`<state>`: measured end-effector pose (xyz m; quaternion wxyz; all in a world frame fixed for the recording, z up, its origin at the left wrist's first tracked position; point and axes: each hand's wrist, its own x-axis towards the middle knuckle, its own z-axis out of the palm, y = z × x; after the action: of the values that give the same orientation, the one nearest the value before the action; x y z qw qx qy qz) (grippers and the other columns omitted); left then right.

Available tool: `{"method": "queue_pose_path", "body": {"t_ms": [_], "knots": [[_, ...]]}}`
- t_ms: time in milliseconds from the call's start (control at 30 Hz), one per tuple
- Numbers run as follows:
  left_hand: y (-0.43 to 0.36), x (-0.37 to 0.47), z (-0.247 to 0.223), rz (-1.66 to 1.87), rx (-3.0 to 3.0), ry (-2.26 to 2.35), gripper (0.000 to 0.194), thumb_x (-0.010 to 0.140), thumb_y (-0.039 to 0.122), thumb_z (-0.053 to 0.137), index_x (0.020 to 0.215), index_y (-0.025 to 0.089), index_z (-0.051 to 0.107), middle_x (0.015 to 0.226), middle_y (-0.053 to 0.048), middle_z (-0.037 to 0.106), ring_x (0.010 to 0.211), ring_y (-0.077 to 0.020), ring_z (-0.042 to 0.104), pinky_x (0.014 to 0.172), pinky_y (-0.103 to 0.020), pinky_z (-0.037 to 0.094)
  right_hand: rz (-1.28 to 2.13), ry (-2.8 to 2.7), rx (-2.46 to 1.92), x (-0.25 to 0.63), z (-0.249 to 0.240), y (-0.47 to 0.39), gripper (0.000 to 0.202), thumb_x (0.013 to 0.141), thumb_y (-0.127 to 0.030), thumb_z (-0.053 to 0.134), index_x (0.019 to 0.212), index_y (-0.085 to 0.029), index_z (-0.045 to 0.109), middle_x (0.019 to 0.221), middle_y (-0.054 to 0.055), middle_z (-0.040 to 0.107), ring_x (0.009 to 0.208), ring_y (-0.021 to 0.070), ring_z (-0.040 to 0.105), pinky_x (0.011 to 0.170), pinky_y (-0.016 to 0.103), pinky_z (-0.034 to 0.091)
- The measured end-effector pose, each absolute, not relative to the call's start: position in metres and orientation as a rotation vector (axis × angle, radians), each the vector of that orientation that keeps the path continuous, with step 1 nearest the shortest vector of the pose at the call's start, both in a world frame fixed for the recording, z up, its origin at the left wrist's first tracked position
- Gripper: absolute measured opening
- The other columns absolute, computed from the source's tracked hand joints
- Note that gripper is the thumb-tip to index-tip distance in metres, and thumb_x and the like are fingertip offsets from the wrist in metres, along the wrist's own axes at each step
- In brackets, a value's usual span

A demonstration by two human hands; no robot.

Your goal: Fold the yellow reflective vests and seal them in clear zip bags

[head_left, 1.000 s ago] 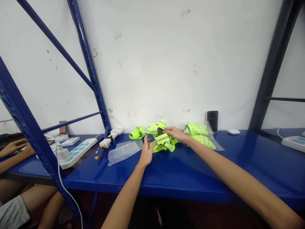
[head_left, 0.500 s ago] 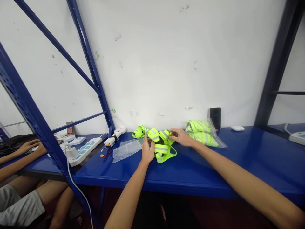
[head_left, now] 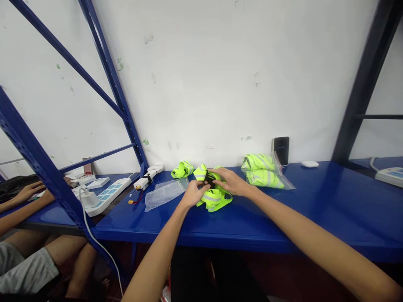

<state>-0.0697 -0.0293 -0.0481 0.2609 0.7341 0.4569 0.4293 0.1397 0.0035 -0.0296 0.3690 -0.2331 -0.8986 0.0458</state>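
A bundled fluorescent yellow-green reflective vest (head_left: 214, 202) with silver stripes lies on the blue table in front of me. My left hand (head_left: 195, 193) pinches a black part at its left side. My right hand (head_left: 232, 181) reaches over from the right, thumb and fingers closed around the upper part beside the black piece; its fingertips are partly hidden. Another small bundle of the same yellow-green material (head_left: 182, 170) sits behind, to the left. Beside my left hand lies a flat clear plastic bag (head_left: 165, 195).
To the right, a clear bag holds folded reflective vests (head_left: 262, 172). A dark phone-like device (head_left: 281, 150) leans on the wall near a white case (head_left: 310, 164). At left are a white handheld fan (head_left: 154, 170), a power strip (head_left: 111, 195), a blue post (head_left: 40, 161) and another person's arms (head_left: 28, 201).
My hands have come closer together over the vest, and both now work at its black part. The yellow strip at the left is no longer held up. The view has shifted slightly.
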Motion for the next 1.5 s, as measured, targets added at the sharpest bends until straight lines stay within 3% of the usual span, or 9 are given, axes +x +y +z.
{"method": "queue_pose_path", "body": {"t_ms": [133, 400, 533, 733, 900, 1133, 1267, 1400, 1500], "knots": [[-0.039, -0.076, -0.004, 1.216, 1.914, 1.117, 0.03, 0.076, 0.042, 0.065, 0.08, 0.013, 0.069, 0.075, -0.002, 0.064, 0.071, -0.0149, 0.055, 0.068, -0.025, 0.042, 0.076, -1.832, -0.699, 0.146, -0.025, 0.004, 0.041, 0.093, -0.023, 0.039, 0.133, -0.022, 0.047, 0.117, 0.011, 0.057, 0.096, 0.022, 0.059, 0.083, 0.037, 0.051], [-0.072, -0.083, 0.085, 0.475, 2.136, 1.044, 0.017, 0.072, 0.03, 0.07, 0.075, 0.013, 0.066, 0.062, 0.0, 0.057, 0.061, -0.0136, 0.052, 0.06, -0.025, 0.041, -0.014, -1.618, -0.57, 0.145, 0.025, -0.018, 0.012, 0.09, -0.028, 0.054, 0.092, -0.022, 0.063, 0.094, 0.006, 0.067, 0.091, 0.0216, 0.063, 0.085, 0.037, 0.051], [-0.077, -0.077, 0.106, 0.604, 2.181, 0.997, 0.014, 0.068, 0.02, 0.068, 0.08, 0.013, 0.066, 0.07, -0.002, 0.063, 0.072, -0.0187, 0.061, 0.07, -0.029, 0.047, -0.045, -1.546, -0.613, 0.15, 0.068, -0.034, 0.021, 0.086, -0.033, 0.061, 0.102, -0.02, 0.064, 0.093, 0.005, 0.069, 0.091, 0.0226, 0.065, 0.087, 0.04, 0.05], [-0.057, -0.084, 0.105, 0.631, 2.556, 1.493, 0.032, 0.06, 0.004, 0.057, 0.089, 0.016, 0.063, 0.085, -0.007, 0.068, 0.084, -0.0251, 0.061, 0.075, -0.029, 0.045, 0.068, -1.808, -0.627, 0.151, 0.09, -0.04, 0.015, 0.084, -0.03, 0.06, 0.085, -0.019, 0.07, 0.081, 0.004, 0.072, 0.076, 0.0198, 0.067, 0.072, 0.035, 0.054], [-0.031, -0.094, 0.085, 1.123, 2.452, 2.082, 0.038, 0.072, 0.006, 0.052, 0.107, 0.019, 0.051, 0.083, -0.008, 0.063, 0.085, -0.0269, 0.061, 0.076, -0.032, 0.043, 0.559, -1.92, -0.481, 0.133, 0.079, -0.05, 0.021, 0.081, -0.028, 0.061, 0.099, -0.018, 0.068, 0.085, 0.005, 0.07, 0.079, 0.0179, 0.066, 0.071, 0.031, 0.054], [-0.009, -0.092, 0.062, 1.22, 2.243, 1.773, 0.019, 0.066, 0.002, 0.051, 0.074, 0.017, 0.06, 0.08, -0.008, 0.065, 0.086, -0.0236, 0.061, 0.079, -0.032, 0.044, 1.102, -1.913, -0.471, 0.132, 0.08, -0.038, 0.039, 0.071, -0.017, 0.052, 0.11, -0.02, 0.048, 0.076, -0.001, 0.058, 0.061, 0.0122, 0.054, 0.054, 0.023, 0.043], [-0.015, -0.097, 0.067, 1.087, 2.021, 1.367, 0.024, 0.071, 0.01, 0.059, 0.093, 0.014, 0.066, 0.082, -0.007, 0.07, 0.076, -0.0187, 0.066, 0.072, -0.029, 0.048, 0.766, -1.905, -0.61, 0.149, 0.094, -0.026, 0.037, 0.082, -0.028, 0.048, 0.118, -0.02, 0.05, 0.074, -0.001, 0.05, 0.061, 0.0143, 0.048, 0.059, 0.028, 0.043], [-0.04, -0.103, 0.068, 1.046, 1.619, 0.77, 0.069, 0.066, 0.023, 0.077, 0.13, 0.018, 0.052, 0.101, -0.012, 0.071, 0.086, -0.0221, 0.069, 0.078, -0.032, 0.051, 0.206, -2.016, -0.671, 0.16, 0.1, -0.032, 0.081, 0.076, -0.05, 0.068, 0.145, -0.026, 0.033, 0.11, 0.008, 0.053, 0.099, 0.0263, 0.053, 0.085, 0.039, 0.045], [-0.059, -0.098, 0.067, 1.289, 1.506, 0.535, 0.086, 0.066, 0.031, 0.081, 0.142, 0.021, 0.041, 0.099, -0.01, 0.072, 0.08, -0.0189, 0.069, 0.075, -0.028, 0.052, -0.013, -2.108, -0.825, 0.16, 0.088, -0.036, 0.099, 0.067, -0.062, 0.072, 0.149, -0.028, 0.029, 0.112, 0.01, 0.052, 0.099, 0.0291, 0.054, 0.082, 0.039, 0.047]]}}
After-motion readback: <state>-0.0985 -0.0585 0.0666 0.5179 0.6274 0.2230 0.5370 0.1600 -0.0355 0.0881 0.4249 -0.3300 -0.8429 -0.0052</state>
